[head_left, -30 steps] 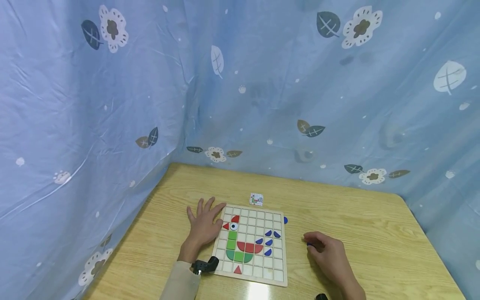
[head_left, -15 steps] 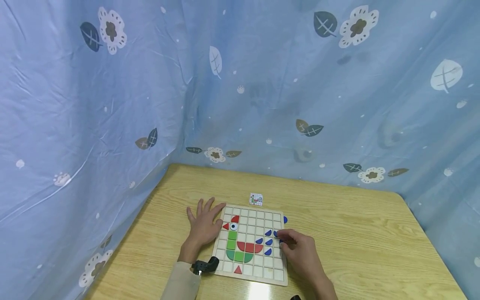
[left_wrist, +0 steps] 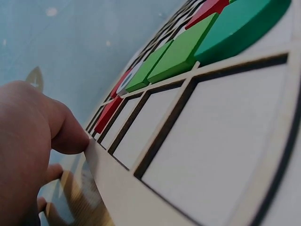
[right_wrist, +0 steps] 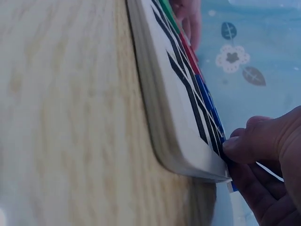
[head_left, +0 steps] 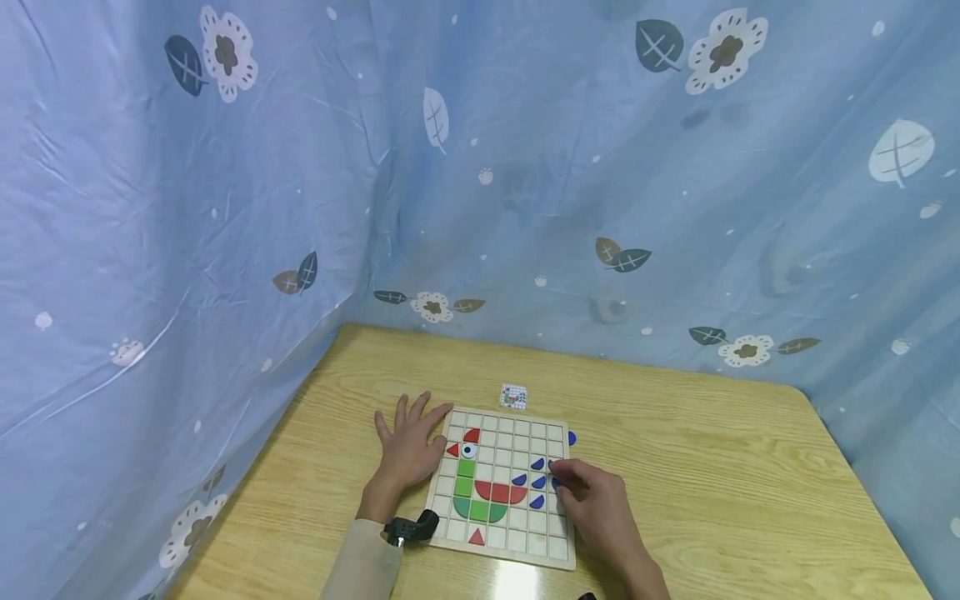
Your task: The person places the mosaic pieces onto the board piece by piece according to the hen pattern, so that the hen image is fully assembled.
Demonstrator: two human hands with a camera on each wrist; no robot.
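Observation:
A wooden grid board (head_left: 517, 557) lies on the table with coloured pieces in its cells: green squares (head_left: 464, 487), red pieces (head_left: 500, 492), a round eye piece (head_left: 468, 450) and several blue half-round pieces (head_left: 538, 482). My left hand (head_left: 405, 452) is spread on the table at the board's left side, its thumb against the edge. At the right column, my right hand (head_left: 600, 500) pinches a blue half-round piece (head_left: 556, 482) between thumb and fingers, low over a cell. The fingers partly cover that piece and another blue one just above.
A small picture card (head_left: 513, 397) lies behind the board, showing a similar pattern. One blue piece (head_left: 572, 438) sits at the board's upper right outside edge. A blue patterned curtain (head_left: 540, 208) hangs behind and along the left of the wooden table (head_left: 712, 467).
My right hand has moved left from the table onto the board's right column, carrying the blue half-round piece, and then shifted slightly further left. The left hand has stayed in place.

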